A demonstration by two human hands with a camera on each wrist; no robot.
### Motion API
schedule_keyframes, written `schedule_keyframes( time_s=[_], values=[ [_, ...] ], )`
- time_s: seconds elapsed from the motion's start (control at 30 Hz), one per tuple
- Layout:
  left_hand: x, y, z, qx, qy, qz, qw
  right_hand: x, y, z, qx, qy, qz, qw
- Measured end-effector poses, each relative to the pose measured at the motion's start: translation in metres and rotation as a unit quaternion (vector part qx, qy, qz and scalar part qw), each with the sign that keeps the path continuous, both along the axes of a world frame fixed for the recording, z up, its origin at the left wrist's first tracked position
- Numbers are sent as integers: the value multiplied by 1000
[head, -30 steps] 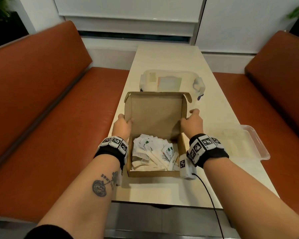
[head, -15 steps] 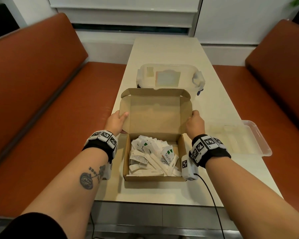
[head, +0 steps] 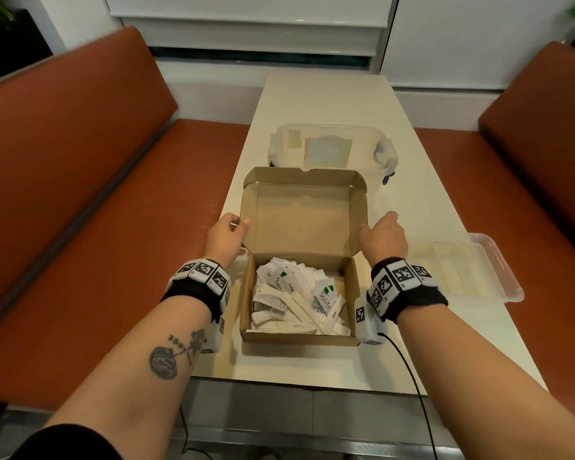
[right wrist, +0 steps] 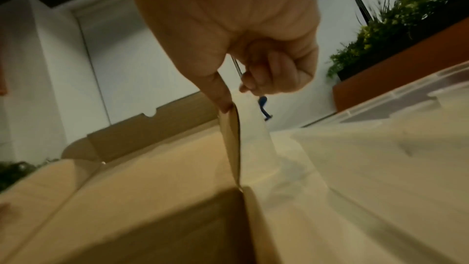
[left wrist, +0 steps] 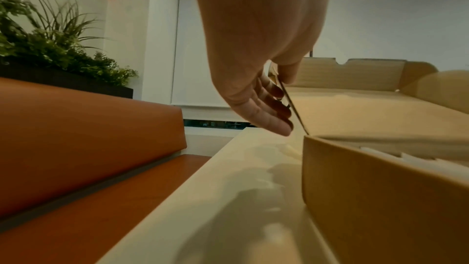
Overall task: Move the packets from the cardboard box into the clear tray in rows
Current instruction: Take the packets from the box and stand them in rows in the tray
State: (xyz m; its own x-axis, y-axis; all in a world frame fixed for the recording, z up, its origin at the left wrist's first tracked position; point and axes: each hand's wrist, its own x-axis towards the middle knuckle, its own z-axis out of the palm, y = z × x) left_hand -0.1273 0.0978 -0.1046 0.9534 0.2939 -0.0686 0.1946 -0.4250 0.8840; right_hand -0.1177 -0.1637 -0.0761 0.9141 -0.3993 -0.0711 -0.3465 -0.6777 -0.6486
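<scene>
The cardboard box (head: 299,338) stands open on the table, with several white packets (head: 296,300) heaped inside. Its lid (head: 302,224) leans back, away from me. My left hand (head: 226,237) pinches the lid's left edge, thumb inside and fingers behind (left wrist: 269,95). My right hand (head: 384,239) is at the lid's right side flap (right wrist: 229,138). Only its thumb tip touches the flap's top, and the other fingers (right wrist: 269,75) are curled beside it and hold nothing. The clear tray (head: 502,295) lies to the right of the box, beyond my right wrist.
A clear lidded container (head: 329,147) sits just behind the box lid. Orange benches run along the left (head: 97,227) and right (head: 528,194) of the narrow table (head: 329,104). A black cable (head: 412,376) trails from my right wrist over the table's near edge.
The lid has swung from nearly upright to leaning back, and both hands followed it outward. My right hand's fingers came off the lid, leaving only the thumb on the flap.
</scene>
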Motion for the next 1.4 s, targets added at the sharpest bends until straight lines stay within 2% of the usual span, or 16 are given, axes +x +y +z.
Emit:
schedule_keyframes(
  time_s=[0.07,0.17,0.3,0.4,0.47,0.57,0.73,0.9,1.13,1.27,1.4],
  values=[
    [-6,0,-4,3,-15,2,1000,-7,5,5,-24,25,42,998],
    [-13,-2,-8,4,-21,0,1000,-23,26,4,-44,79,176,980],
    [-18,-7,-9,26,-21,-1,999,-47,58,-9,-90,174,331,923],
    [-18,-8,-7,38,-18,-5,999,-56,73,-18,-159,214,389,882],
    [-18,-8,-6,39,-15,-6,999,-58,78,-22,-189,197,393,878],
    [-18,-8,-5,43,-9,-5,999,-54,79,-26,-205,140,342,906],
    [-18,-10,-5,50,-6,-5,999,-42,78,-36,-165,208,296,917],
    [-18,-10,-6,51,-6,4,999,-42,82,-48,-201,201,289,914],
    [-18,-12,-7,51,-9,13,999,-39,75,-50,-112,176,324,923],
    [-18,-13,-6,72,-9,15,997,-39,69,-47,-54,163,314,934],
    [-19,-19,-3,86,-24,23,996,-39,62,-44,-39,134,314,939]
  ],
)
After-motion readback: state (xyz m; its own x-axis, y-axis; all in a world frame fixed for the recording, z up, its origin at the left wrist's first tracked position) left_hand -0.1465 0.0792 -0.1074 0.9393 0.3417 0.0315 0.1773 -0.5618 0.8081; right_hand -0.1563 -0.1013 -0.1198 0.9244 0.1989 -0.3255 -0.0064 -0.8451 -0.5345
